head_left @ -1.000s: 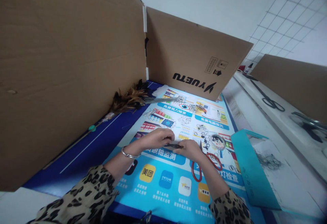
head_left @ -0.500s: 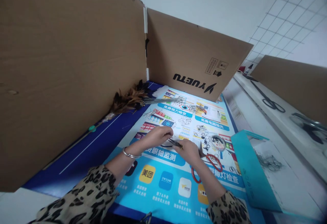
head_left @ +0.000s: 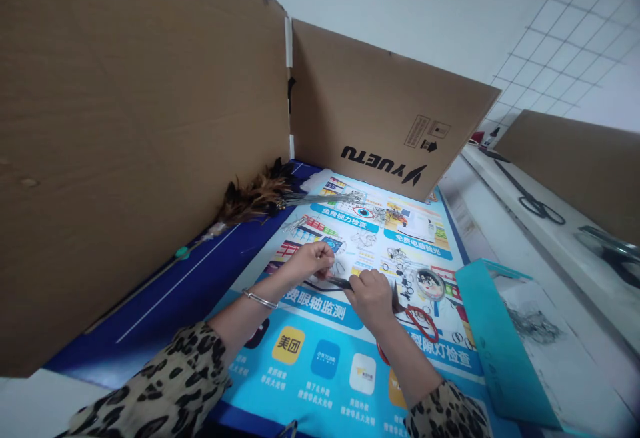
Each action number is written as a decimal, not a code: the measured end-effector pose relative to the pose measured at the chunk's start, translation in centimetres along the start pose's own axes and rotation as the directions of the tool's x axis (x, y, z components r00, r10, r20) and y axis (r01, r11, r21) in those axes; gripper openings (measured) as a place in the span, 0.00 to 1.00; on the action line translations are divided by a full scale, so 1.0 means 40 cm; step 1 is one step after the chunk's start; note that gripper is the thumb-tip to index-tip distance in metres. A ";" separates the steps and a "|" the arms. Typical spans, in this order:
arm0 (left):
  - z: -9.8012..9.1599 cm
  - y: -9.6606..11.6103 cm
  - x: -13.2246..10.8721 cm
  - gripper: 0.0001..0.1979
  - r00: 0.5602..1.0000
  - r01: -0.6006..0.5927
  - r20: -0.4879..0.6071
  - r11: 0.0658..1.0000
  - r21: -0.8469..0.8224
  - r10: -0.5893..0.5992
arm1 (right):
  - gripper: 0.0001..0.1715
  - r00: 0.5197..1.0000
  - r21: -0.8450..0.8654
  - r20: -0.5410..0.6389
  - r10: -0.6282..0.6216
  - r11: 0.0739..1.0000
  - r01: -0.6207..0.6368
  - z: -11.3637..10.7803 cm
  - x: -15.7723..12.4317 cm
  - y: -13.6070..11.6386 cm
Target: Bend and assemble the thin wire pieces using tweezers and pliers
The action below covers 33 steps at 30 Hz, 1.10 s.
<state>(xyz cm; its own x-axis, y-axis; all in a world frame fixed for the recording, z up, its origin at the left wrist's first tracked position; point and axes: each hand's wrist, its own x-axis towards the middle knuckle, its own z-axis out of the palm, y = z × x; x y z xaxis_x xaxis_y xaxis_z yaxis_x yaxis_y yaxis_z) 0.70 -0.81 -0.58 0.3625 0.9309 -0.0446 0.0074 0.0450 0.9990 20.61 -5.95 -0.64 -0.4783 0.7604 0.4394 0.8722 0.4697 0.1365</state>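
My left hand is closed in a pinch over the printed sheet; what lies between its fingertips is too small to make out. Facing it, my right hand is wrapped round a dark metal tool that looks like pliers. The jaws point left, close to the left fingertips, and the handles are hidden in my palm. Red-handled scissors lie on the sheet by my right wrist, partly covered by the forearm. Small black rings and loose bits are scattered beyond them, beside a round case with a cartoon face.
A turquoise box with thin wire pieces stands at the right. Brown feathers and a bundle of metal pins lie by the left cardboard wall. Another cardboard panel closes the back. Black scissors rest far right.
My left hand has lifted and drawn slightly left, away from the tool. The right hand has turned, its knuckles now more upward, with the tool still in it. The view has shifted a little.
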 end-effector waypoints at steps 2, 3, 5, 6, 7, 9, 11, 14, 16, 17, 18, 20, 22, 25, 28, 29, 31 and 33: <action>0.005 0.003 -0.004 0.11 1.000 0.018 0.001 0.999 -0.039 -0.018 | 0.12 1.000 -0.022 -0.007 -0.010 1.000 0.010 -0.006 0.000 0.002; 0.008 0.004 -0.005 0.12 1.000 0.026 0.001 0.998 -0.054 -0.026 | 0.12 1.000 -0.031 -0.007 -0.016 0.999 0.015 -0.009 0.000 0.003; 0.012 0.004 -0.007 0.12 0.999 0.038 -0.002 0.996 -0.080 -0.039 | 0.12 1.000 -0.047 0.000 -0.027 0.999 0.027 -0.015 0.000 0.005; 0.014 0.003 -0.007 0.12 0.999 0.043 -0.005 0.995 -0.091 -0.044 | 0.11 0.999 -0.054 0.003 -0.034 0.998 0.034 -0.017 0.000 0.005; 0.015 0.003 -0.008 0.12 0.999 0.048 -0.007 0.994 -0.101 -0.049 | 0.11 0.999 -0.061 0.005 -0.040 0.997 0.040 -0.019 0.001 0.005; 0.015 0.001 -0.008 0.12 0.998 0.053 -0.012 0.991 -0.119 -0.055 | 0.10 0.999 -0.072 0.005 -0.048 0.996 0.049 -0.022 0.002 0.005; 0.015 -0.001 -0.007 0.12 0.998 0.056 -0.012 0.989 -0.134 -0.058 | 0.10 0.999 -0.078 0.004 -0.054 0.996 0.054 -0.024 0.003 0.005; 0.013 -0.001 -0.007 0.11 0.998 0.057 -0.015 0.987 -0.150 -0.060 | 0.10 0.998 -0.077 0.006 -0.058 0.995 0.058 -0.025 0.003 0.005; 0.012 0.000 -0.006 0.12 0.998 0.059 -0.021 0.986 -0.158 -0.063 | 0.10 0.998 -0.074 0.010 -0.058 0.996 0.058 -0.025 0.003 0.005; 0.011 0.001 -0.006 0.12 0.998 0.061 -0.023 0.985 -0.162 -0.066 | 0.10 0.998 -0.073 0.010 -0.056 0.996 0.057 -0.024 0.003 0.005; 0.011 0.003 -0.007 0.12 0.997 0.063 -0.023 0.984 -0.164 -0.068 | 0.10 0.998 -0.071 0.011 -0.055 0.996 0.056 -0.023 0.003 0.005; 0.012 0.005 -0.007 0.13 0.997 0.068 -0.018 0.984 -0.166 -0.072 | 0.10 0.999 -0.070 0.012 -0.052 0.996 0.053 -0.022 0.003 0.005; 0.013 0.006 -0.008 0.13 0.997 0.069 -0.012 0.984 -0.166 -0.072 | 0.10 0.998 -0.070 0.017 -0.053 0.996 0.054 -0.022 0.003 0.004; 0.015 0.005 -0.009 0.13 0.997 0.075 -0.012 0.984 -0.161 -0.078 | 0.09 0.998 -0.072 0.023 -0.057 0.996 0.059 -0.022 0.002 0.003; 0.017 0.001 -0.010 0.12 0.996 0.085 -0.016 0.984 -0.155 -0.088 | 0.09 0.998 -0.079 0.018 -0.057 0.995 0.059 -0.020 0.001 0.001; 0.017 0.000 -0.010 0.12 0.996 0.087 -0.017 0.984 -0.153 -0.090 | 0.09 0.998 -0.083 0.015 -0.057 0.995 0.058 -0.019 0.000 0.000; 0.018 -0.001 -0.010 0.12 0.996 0.087 -0.019 0.985 -0.149 -0.091 | 0.10 0.998 -0.088 0.006 -0.057 0.994 0.057 -0.016 -0.001 -0.001; 0.019 -0.001 -0.010 0.11 0.996 0.086 -0.025 0.986 -0.145 -0.091 | 0.10 0.999 -0.095 -0.002 -0.053 0.994 0.053 -0.013 -0.002 -0.001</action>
<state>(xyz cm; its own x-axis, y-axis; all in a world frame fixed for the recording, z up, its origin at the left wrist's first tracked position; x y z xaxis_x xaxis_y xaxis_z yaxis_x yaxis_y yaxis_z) 1.28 -1.46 -0.61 0.3374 0.9316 -0.1352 -0.0967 0.1772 0.9794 20.65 -6.27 -0.24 -0.5236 0.7334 0.4336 0.8517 0.4644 0.2430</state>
